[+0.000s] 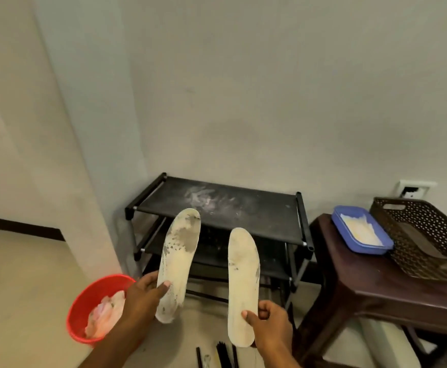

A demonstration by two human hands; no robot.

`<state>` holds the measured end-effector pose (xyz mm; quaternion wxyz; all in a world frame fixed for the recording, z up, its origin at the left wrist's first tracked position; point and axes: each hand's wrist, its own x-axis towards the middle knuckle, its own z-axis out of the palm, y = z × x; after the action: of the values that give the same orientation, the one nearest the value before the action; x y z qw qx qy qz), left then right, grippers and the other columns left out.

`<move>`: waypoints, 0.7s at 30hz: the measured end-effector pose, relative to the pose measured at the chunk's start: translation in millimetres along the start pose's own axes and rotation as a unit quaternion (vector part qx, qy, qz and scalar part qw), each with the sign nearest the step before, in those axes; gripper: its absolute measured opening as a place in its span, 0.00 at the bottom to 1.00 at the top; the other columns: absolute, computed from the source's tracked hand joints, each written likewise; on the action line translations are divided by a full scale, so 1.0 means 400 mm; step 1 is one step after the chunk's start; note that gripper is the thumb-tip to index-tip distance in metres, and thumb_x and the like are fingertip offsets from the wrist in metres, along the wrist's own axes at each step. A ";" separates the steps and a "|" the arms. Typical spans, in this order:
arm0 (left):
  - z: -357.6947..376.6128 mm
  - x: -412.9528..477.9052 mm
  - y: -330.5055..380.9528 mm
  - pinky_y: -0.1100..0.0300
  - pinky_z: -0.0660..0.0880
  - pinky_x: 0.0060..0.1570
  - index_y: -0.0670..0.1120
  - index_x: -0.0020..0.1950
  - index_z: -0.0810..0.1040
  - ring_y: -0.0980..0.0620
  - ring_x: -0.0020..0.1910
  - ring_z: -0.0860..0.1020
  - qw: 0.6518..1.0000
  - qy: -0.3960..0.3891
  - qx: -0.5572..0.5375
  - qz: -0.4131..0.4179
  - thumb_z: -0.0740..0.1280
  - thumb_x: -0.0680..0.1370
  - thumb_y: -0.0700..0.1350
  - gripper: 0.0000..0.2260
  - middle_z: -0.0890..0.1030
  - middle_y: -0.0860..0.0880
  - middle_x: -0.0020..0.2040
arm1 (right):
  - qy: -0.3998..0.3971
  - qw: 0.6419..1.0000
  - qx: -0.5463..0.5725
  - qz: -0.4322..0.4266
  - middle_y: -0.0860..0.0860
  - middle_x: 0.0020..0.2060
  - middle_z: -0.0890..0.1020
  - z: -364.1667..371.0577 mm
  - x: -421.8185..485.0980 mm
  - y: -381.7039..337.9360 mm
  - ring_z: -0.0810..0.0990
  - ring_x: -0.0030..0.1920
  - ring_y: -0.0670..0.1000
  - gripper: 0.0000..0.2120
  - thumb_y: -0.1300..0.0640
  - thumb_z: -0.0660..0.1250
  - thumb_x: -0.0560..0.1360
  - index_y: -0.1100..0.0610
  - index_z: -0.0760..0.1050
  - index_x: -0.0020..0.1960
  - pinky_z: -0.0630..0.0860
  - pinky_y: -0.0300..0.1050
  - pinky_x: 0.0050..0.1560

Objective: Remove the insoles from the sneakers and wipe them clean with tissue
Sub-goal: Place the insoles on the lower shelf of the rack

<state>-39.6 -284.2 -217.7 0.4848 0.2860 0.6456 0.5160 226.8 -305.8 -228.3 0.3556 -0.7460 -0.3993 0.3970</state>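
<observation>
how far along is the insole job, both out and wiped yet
Done: both insoles are out, and crumpled tissue in the red bucket suggests some wiping. In hand: the left hand holds the left insole, the right hand the right insole; neither holds tissue. Still to do: the left insole shows grey patches near its toe, the right insole small marks.

Basket [416, 235] cut by right edge, socket [416, 187] partly hidden behind it
</observation>
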 end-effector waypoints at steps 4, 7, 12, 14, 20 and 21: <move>0.010 -0.022 -0.086 0.41 0.78 0.59 0.43 0.56 0.81 0.39 0.51 0.83 0.999 -0.012 0.032 -0.040 0.70 0.78 0.32 0.09 0.86 0.43 0.51 | -0.016 0.999 0.004 0.044 0.43 0.32 0.84 0.003 -0.010 0.109 0.81 0.36 0.42 0.09 0.58 0.80 0.68 0.50 0.81 0.40 0.82 0.45 0.42; 0.011 -0.024 -0.120 0.41 0.80 0.56 0.45 0.53 0.82 0.40 0.49 0.84 0.997 -0.007 0.055 -0.061 0.71 0.78 0.33 0.08 0.86 0.43 0.50 | -0.021 0.997 0.003 0.070 0.43 0.31 0.84 0.013 -0.005 0.133 0.83 0.37 0.44 0.08 0.57 0.81 0.66 0.50 0.82 0.40 0.84 0.50 0.44; 0.053 0.062 -0.117 0.40 0.80 0.54 0.47 0.54 0.81 0.40 0.51 0.82 0.995 -0.015 0.063 -0.071 0.70 0.79 0.35 0.08 0.85 0.44 0.51 | -0.011 0.997 0.025 0.069 0.48 0.41 0.84 0.051 0.113 0.099 0.82 0.41 0.49 0.10 0.59 0.80 0.69 0.53 0.81 0.46 0.84 0.52 0.33; 0.093 0.148 -0.104 0.41 0.81 0.54 0.49 0.53 0.80 0.39 0.52 0.82 0.995 -0.021 0.082 -0.055 0.71 0.79 0.36 0.08 0.84 0.43 0.53 | 0.000 0.998 0.039 0.052 0.51 0.46 0.84 0.074 0.196 0.073 0.82 0.44 0.53 0.14 0.59 0.79 0.70 0.56 0.80 0.52 0.84 0.52 0.31; 0.246 0.431 -0.103 0.39 0.81 0.55 0.47 0.53 0.83 0.39 0.51 0.84 0.992 0.002 0.121 -0.044 0.77 0.74 0.42 0.09 0.85 0.41 0.53 | 0.026 0.999 0.027 0.028 0.53 0.45 0.85 0.145 0.457 -0.011 0.84 0.43 0.56 0.13 0.57 0.81 0.67 0.51 0.77 0.44 0.84 0.59 0.34; 0.268 0.468 -0.107 0.39 0.82 0.55 0.47 0.51 0.83 0.39 0.51 0.84 0.991 0.007 0.125 -0.042 0.78 0.74 0.42 0.08 0.86 0.40 0.53 | 0.027 0.999 0.029 0.028 0.54 0.45 0.85 0.155 0.486 -0.021 0.84 0.43 0.57 0.14 0.57 0.81 0.67 0.52 0.77 0.45 0.83 0.58 0.32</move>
<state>-3.7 -92.5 -319.8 0.4623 0.3135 0.7195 0.4128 241.1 -118.6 -307.9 0.3766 -0.7567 -0.3568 0.3979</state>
